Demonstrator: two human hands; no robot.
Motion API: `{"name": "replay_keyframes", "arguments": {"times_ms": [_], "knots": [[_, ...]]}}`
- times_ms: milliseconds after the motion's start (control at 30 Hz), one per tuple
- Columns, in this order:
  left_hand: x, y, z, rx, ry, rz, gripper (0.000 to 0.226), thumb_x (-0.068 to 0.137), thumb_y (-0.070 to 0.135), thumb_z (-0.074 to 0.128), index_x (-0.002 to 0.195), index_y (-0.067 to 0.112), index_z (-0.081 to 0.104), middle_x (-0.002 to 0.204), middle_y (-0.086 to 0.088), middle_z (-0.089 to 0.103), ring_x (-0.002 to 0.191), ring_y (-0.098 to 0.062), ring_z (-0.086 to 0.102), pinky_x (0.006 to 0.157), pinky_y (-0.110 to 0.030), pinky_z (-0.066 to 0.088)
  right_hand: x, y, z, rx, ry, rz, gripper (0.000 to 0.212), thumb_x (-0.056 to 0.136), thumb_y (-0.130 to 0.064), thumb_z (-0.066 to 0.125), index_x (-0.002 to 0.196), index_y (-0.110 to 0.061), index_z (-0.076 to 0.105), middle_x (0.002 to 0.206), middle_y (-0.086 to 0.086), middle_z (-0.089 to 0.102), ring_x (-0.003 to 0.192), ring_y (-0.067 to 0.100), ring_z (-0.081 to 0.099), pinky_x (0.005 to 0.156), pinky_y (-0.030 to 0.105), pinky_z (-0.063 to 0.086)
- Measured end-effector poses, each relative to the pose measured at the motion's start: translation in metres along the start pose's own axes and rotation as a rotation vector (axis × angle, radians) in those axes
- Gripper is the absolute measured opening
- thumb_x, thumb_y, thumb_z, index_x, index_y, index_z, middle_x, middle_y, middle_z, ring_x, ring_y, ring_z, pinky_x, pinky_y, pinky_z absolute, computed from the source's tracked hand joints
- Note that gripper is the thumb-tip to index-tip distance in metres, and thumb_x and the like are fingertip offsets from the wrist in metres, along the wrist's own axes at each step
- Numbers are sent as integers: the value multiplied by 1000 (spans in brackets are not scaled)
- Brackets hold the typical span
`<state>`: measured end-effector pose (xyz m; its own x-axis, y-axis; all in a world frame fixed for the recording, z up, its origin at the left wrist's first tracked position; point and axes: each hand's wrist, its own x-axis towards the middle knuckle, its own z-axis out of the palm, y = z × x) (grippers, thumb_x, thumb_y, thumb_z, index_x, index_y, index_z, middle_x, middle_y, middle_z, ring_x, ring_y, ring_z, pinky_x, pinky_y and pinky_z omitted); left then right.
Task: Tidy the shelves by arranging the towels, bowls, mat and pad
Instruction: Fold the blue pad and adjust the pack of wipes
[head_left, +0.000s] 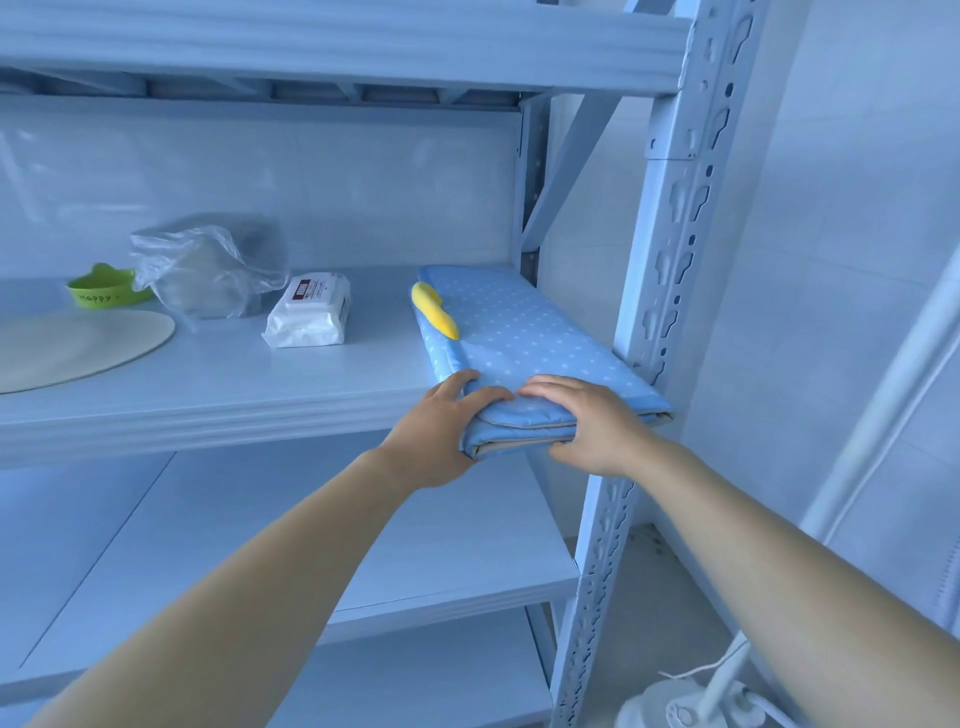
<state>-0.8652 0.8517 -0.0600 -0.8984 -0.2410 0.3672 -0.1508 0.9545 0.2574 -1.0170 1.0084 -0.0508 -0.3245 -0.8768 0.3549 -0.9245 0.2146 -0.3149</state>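
A folded blue pad with white dots (524, 332) and a yellow tab lies at the right end of the middle shelf (218, 395), its near end sticking out over the shelf edge. My left hand (441, 431) grips the pad's near left corner, thumb on top. My right hand (597, 421) grips the near end beside it, fingers curled over the top. A round beige mat (72, 348) lies at the left. Behind the mat stands a green bowl (104, 292).
A crumpled clear plastic bag (208, 270) and a white pack of wipes (309, 317) sit mid-shelf. The rack's perforated upright (670, 260) stands just right of the pad. A lower shelf (291, 540) lies below. A white fan base (691, 701) stands on the floor.
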Motion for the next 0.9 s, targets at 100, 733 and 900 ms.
{"name": "replay_keyframes", "arguments": {"times_ms": [100, 733, 900], "knots": [[5, -2, 0, -6, -20, -19, 65, 77, 29, 71, 133, 37, 39, 146, -1, 24, 122, -27, 43, 86, -23, 32, 4, 3, 2, -2, -1, -1, 69, 65, -10, 68, 130, -25, 51, 137, -11, 48, 124, 8, 45, 99, 14, 28], [-4, -19, -12, -33, -11, -88, 74, 79, 6, 56, 140, 36, 27, 146, 3, 20, 123, -24, 40, 86, -42, 48, 21, -14, -6, 51, 15, 41, 58, 73, -64, 61, 120, -30, 56, 126, -15, 52, 119, 5, 46, 104, 30, 36], [-6, -23, -23, -93, 50, -132, 66, 81, 12, 56, 138, 35, 31, 139, 6, 37, 116, -20, 47, 84, -38, 47, 32, -29, 1, 99, 87, 9, 41, 82, -54, 56, 114, -27, 60, 118, -13, 56, 114, 6, 49, 98, 32, 41]]}}
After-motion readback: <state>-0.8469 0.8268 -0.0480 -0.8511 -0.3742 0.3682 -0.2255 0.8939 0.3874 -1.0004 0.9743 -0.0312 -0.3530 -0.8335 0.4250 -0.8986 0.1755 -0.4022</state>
